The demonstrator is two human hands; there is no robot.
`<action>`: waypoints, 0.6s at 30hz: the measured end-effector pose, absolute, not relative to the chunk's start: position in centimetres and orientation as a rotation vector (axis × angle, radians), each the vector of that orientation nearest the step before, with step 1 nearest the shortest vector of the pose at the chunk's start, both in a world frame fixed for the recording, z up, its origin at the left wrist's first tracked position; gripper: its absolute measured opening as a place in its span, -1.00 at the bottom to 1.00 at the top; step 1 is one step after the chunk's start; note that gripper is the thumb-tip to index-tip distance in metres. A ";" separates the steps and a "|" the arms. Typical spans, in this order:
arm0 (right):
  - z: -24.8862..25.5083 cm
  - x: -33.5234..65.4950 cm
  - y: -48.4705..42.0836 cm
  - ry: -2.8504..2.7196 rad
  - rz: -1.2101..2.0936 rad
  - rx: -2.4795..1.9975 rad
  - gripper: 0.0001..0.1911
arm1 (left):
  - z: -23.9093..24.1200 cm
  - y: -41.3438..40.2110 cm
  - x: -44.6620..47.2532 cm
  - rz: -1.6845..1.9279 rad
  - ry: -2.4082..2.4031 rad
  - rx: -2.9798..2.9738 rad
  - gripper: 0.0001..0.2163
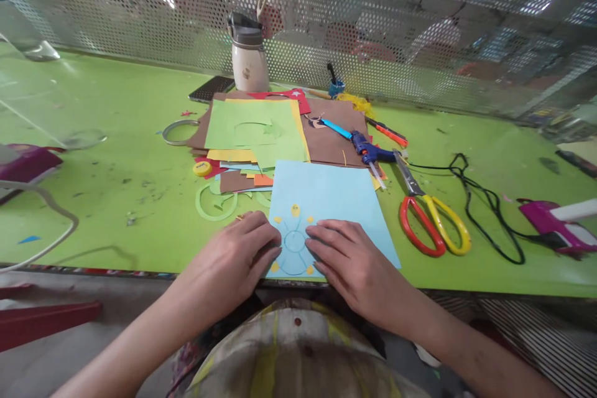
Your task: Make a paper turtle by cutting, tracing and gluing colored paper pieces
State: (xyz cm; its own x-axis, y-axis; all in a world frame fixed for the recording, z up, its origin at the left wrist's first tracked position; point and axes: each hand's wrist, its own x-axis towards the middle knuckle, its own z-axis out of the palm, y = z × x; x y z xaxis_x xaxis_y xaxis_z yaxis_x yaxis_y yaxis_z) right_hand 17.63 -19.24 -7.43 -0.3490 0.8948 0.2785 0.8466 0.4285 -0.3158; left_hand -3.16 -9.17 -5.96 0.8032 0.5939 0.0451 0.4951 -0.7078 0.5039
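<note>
Marking on the yellow disc is too small to read. On the bench, the blue sheet lies under the right hand, fingers slightly spread; the left hand curls at the sheet's edge, whether pinching I cannot tell.

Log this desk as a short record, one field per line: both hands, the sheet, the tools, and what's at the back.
Left hand: curled at the left edge of the blue sheet
Right hand: on the sheet, right of the drawn circle
Sheet surface: small yellow pieces around the circle
Tools: scissors right of the sheet; glue gun near its far right corner
Back: bottle upright, phone lying to its left
</note>
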 end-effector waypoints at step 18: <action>-7.6 17.7 -19.5 -2.275 0.180 -1.473 -0.70 | -7.0 -9.5 -5.1 0.498 0.679 2.433 -0.72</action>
